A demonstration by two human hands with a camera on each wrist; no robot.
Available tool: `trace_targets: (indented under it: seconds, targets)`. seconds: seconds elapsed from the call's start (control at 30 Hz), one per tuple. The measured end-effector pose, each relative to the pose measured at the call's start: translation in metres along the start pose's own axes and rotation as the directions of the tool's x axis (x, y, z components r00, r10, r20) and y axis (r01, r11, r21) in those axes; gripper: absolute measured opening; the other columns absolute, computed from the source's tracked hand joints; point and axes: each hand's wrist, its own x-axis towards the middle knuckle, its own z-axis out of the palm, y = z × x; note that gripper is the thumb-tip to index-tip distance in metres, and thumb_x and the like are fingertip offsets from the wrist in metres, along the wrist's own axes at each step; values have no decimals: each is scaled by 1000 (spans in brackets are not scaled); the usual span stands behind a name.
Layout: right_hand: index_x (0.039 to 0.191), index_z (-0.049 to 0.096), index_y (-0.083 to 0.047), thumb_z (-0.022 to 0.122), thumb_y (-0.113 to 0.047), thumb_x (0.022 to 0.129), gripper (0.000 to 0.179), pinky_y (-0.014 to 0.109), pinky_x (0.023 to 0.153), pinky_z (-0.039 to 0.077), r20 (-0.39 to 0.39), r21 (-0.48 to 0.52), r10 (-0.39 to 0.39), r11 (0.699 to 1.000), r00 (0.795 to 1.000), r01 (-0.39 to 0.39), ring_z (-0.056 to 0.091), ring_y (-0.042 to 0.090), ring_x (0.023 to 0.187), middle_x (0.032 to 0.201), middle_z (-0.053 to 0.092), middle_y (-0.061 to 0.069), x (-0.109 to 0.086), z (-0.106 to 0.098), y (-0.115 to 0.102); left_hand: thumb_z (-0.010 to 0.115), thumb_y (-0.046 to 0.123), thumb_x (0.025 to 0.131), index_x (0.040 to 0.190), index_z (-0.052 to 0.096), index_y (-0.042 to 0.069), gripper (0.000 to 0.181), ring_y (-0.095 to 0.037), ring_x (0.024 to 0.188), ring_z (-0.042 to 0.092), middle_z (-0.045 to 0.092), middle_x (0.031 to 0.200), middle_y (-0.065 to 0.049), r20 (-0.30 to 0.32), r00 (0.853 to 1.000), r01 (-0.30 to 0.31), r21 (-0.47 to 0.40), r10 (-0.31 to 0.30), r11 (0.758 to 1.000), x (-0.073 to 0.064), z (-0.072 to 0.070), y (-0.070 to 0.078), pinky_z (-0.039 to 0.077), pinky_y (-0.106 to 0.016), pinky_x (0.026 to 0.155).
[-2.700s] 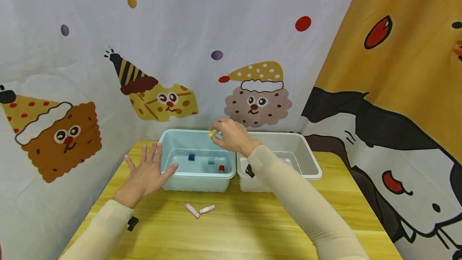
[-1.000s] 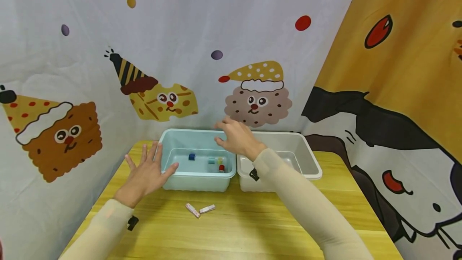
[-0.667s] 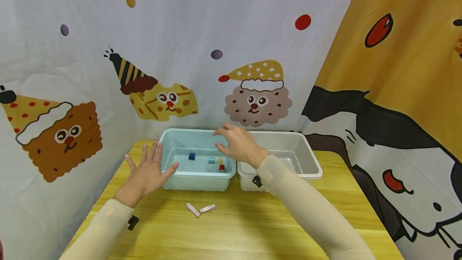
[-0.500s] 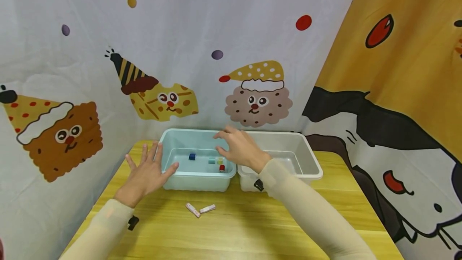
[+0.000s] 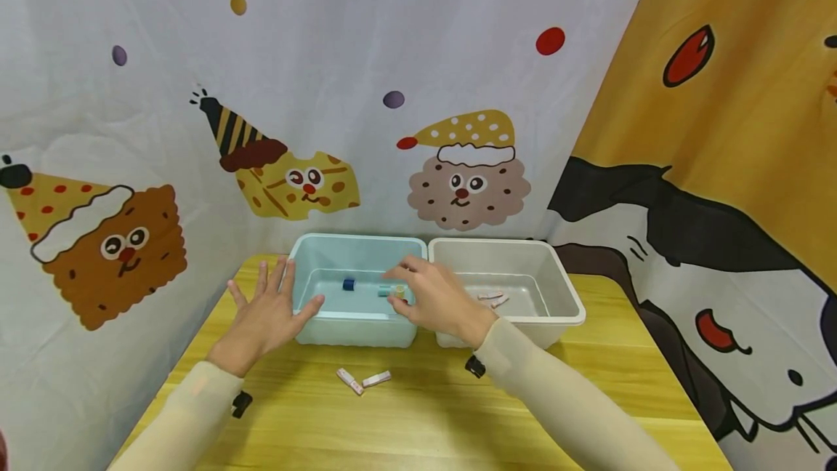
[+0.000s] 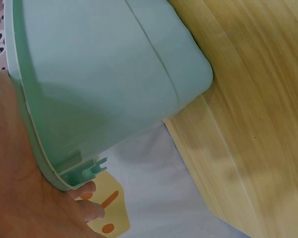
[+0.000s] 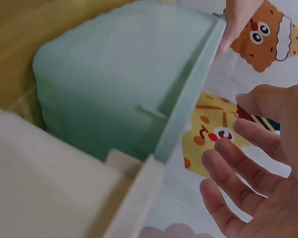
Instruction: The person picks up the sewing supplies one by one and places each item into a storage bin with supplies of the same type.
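My left hand (image 5: 264, 318) spreads its fingers against the left end of the light blue bin (image 5: 356, 317); in the left wrist view the palm lies along the rim. Over the bin's right end hovers my right hand (image 5: 434, 300), fingers loosely bent; the right wrist view shows nothing between them. Small spool-like cylinders lie on the bin floor: a dark blue one (image 5: 349, 285) near the middle, then a light blue one (image 5: 383, 291) and a yellow one (image 5: 399, 291) close together beside the right thumb and fingers. That hand mostly hides a red one.
A white bin (image 5: 556, 289) stands right beside the blue one, with two small pale sticks (image 5: 490, 296) inside. Two similar white-and-pink sticks (image 5: 349, 381) lie on the wooden table (image 5: 405, 427) in front. A printed curtain (image 5: 314, 42) hangs close behind the bins.
My right hand has let go of the yellow cylinder, which now lies in the blue bin, and has since come lower and nearer. The white bin's sticks have come into view. My left hand stays put.
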Motion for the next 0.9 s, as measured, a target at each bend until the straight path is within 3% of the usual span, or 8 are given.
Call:
trace_targets:
  seconds: [0.5, 0.73, 0.9]
  targets:
    - [134, 86, -19, 91, -26, 104, 31, 21, 71, 56, -42, -3, -55, 998, 998, 55, 70, 9, 87, 123, 79, 1, -31, 19, -17, 40, 85, 113, 186, 10, -2, 117, -62, 180, -2, 3, 196, -28, 12, 1000, 7, 1, -7, 1000, 0, 0, -1, -17, -99, 125]
    - [132, 86, -19, 93, -25, 102, 32, 32, 92, 67, -73, 12, -63, 998, 995, 64, 78, 17, 111, 126, 80, 1, -42, 25, -23, 43, 82, 115, 186, 10, -2, 115, -62, 180, -2, 2, 196, -27, 11, 1000, 5, 5, -5, 1000, 1, 1, 0, -16, -100, 125]
    - [132, 85, -20, 93, -24, 102, 31, 39, 109, 66, -85, 37, -66, 997, 994, 69, 77, 20, 123, 130, 80, 0, -50, 29, -28, 42, 82, 115, 186, 10, -2, 114, -62, 180, -3, 2, 196, -27, 9, 1000, 3, 1, -3, 1000, 0, 1, 0, -17, -99, 125]
